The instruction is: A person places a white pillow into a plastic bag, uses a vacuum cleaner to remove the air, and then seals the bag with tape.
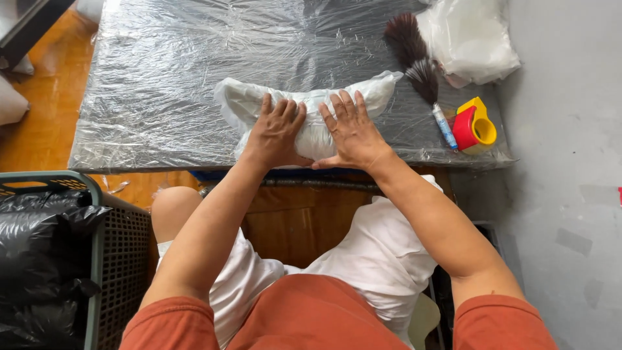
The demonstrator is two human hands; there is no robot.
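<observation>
A white soft bundle wrapped in clear plastic lies near the front edge of a table covered in plastic film. My left hand presses flat on its left part, fingers spread. Beside it, my right hand rests palm down on the bundle's middle, fingers apart. Neither hand grips anything. Part of the bundle is hidden under both palms.
A dark feather duster with a blue-and-white handle lies to the right, beside a yellow-and-red tape dispenser. A white plastic bag sits at the back right. A grey crate lined with a black bag stands at my left.
</observation>
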